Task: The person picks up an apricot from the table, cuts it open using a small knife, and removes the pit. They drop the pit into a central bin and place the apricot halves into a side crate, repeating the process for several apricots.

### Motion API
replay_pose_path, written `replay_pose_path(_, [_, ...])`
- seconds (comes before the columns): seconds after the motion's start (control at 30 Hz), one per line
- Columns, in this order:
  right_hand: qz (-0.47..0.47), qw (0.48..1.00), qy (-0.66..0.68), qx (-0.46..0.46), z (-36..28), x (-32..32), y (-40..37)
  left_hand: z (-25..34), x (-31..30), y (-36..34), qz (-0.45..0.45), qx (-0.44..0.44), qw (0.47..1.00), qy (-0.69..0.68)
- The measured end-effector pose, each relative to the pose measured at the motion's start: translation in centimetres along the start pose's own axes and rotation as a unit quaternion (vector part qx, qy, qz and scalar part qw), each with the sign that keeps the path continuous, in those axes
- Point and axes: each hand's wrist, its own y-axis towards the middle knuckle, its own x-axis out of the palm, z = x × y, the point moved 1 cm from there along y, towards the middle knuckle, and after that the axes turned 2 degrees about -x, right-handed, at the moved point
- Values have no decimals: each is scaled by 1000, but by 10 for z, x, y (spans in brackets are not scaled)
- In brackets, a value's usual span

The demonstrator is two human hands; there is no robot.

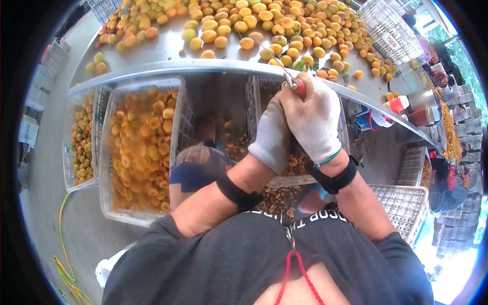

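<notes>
My right hand, in a white knit glove with a dirty thumb, is closed around the red handle of a knife. Its thin metal blade points up and left toward the table's edge. Pressed against it, my left hand wears a greyish glove and has its fingers curled in. The right hand hides part of it, so whatever the left fingers hold does not show. Just beyond both hands, many whole apricots lie heaped on the metal table.
Under the table edge stand a crate of halved apricots and another crate of whole ones at far left. Pits and scraps lie below my hands. A white crate stands at right. A yellow-green hose runs along the floor.
</notes>
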Motion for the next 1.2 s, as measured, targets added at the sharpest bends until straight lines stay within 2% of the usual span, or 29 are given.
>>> replay_pose_path(0.03, [-13,1000,17,-14,1,0,-2,-1,3,-6,-29,-121,935,-331])
replay_pose_path(0.07, [-25,999,32,-27,2,-2,-4,-3,8,-13,-54,-227,750,-619])
replay_pose_path(0.13, [-26,998,25,-52,4,-5,-6,-13,4,-21,-82,-229,740,-627])
replay_pose_path(0.2, [-58,994,39,-86,4,-8,-7,9,-5,-29,-183,-206,686,-673])
replay_pose_path(0.23, [-67,993,41,-91,4,-9,-8,29,-3,-33,-36,-329,750,-573])
replay_pose_path(0.57, [-180,967,101,-146,9,-17,-1,13,-8,-44,-138,-330,778,-516])
replay_pose_path(0.63, [-168,970,101,-143,19,-14,-3,29,-3,-45,-89,-290,789,-535])
replay_pose_path(0.67, [-155,972,103,-143,23,-12,-3,18,-1,-40,-90,-291,791,-531])
replay_pose_path(0.73, [-125,976,107,-142,29,-13,2,-10,1,-21,-114,-195,889,-398])
replay_pose_path(0.77, [-97,980,58,-162,33,-14,7,-1,0,-17,-103,-223,862,-444])
replay_pose_path(0.8, [-64,985,20,-157,32,-20,11,1,0,-12,-107,-218,864,-440])
replay_pose_path(0.87, [-52,987,115,-95,44,-29,13,-1,-2,1,-147,-232,859,-432])
replay_pose_path(0.9, [-32,991,107,-69,46,-35,10,0,-9,0,-217,-208,841,-451])
replay_pose_path(0.93, [-11,994,99,-42,46,-44,4,2,-9,-1,-221,-201,842,-449])
replay_pose_path(1.0, [-43,997,58,-17,37,-64,-8,9,-10,-4,-163,-100,891,-411])
replay_pose_path(1.07, [-70,986,149,26,32,-72,-22,16,-13,-5,-160,-85,893,-411])
replay_pose_path(1.1, [-65,985,155,42,22,-75,-28,20,-14,-5,-157,-74,894,-412])
replay_pose_path(1.13, [-116,989,85,40,15,-85,-29,23,-14,-4,-155,-64,895,-413])
replay_pose_path(1.2, [-115,984,136,27,15,-83,-38,26,-15,-5,-161,-58,895,-411])
